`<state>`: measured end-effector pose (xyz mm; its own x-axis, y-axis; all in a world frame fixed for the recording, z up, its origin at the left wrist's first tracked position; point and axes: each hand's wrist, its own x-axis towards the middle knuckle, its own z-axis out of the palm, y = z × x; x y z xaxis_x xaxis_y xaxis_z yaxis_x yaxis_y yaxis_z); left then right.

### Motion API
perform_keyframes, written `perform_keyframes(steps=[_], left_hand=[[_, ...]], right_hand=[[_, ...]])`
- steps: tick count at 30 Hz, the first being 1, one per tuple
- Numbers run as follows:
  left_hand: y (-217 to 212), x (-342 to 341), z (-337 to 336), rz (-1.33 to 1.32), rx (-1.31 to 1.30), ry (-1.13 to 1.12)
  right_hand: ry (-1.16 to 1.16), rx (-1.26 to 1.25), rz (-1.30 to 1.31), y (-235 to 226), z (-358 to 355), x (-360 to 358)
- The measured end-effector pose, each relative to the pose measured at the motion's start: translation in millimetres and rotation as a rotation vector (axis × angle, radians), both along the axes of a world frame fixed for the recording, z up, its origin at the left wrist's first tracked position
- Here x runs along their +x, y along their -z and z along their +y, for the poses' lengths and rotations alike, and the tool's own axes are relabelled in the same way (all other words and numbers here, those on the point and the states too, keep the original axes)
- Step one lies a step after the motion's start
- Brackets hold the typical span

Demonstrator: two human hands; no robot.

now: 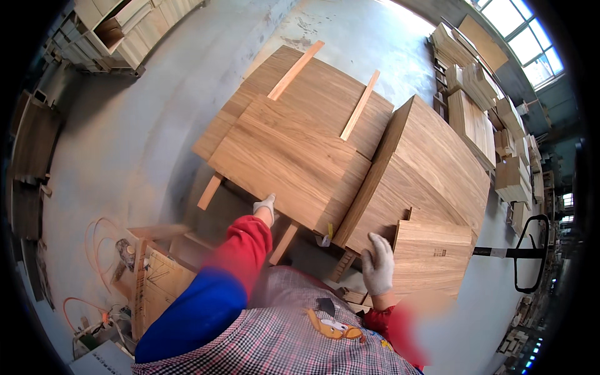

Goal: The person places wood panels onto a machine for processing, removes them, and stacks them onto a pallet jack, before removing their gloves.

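Observation:
My left hand (265, 205), in a pale glove, grips the near edge of a brown wooden panel (287, 159); its fingers are partly hidden at the edge. This panel lies over a larger wooden board (250, 87), with light wood strips (360, 105) under and across them. My right hand (379, 265), also gloved, is open with fingers slightly bent and holds nothing. It hovers beside a smaller wooden panel (431, 253), which rests on a tall stack of wide panels (431, 165). A small yellow-and-white tag or tape piece (327, 236) hangs by the panel's near corner.
Stacks of boards (472, 125) line the right wall. A black metal handle (531, 253) stands right of the panel stack. At lower left are a wooden frame (159, 275) and an orange hose (94, 250). More stacked wood (131, 37) stands at the far left.

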<state>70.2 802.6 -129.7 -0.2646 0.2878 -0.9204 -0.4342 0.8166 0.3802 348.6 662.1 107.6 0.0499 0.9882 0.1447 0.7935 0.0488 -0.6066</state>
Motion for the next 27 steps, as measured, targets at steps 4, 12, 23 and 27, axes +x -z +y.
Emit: perform_keyframes(steps=[4,12,23,27], left_hand=[[14.4,-6.4,1.2,-0.016,0.018,0.079],[-3.7,-51.9,-46.2,0.036,0.097,0.157],[-37.0,-63.4,-90.0,-0.032,0.233,0.028],[-52.1,-58.2,-82.8,-0.076,0.201,-0.008]], right_hand=[[-0.083,-0.083,0.014,4.5,11.3,-26.7],[-0.179,-0.286,0.109,17.9,26.0,-45.2],[-0.118,-0.518,-0.333,140.5,191.0,-45.1],[-0.063,-0.556,-0.277,181.0,214.8,-26.5]])
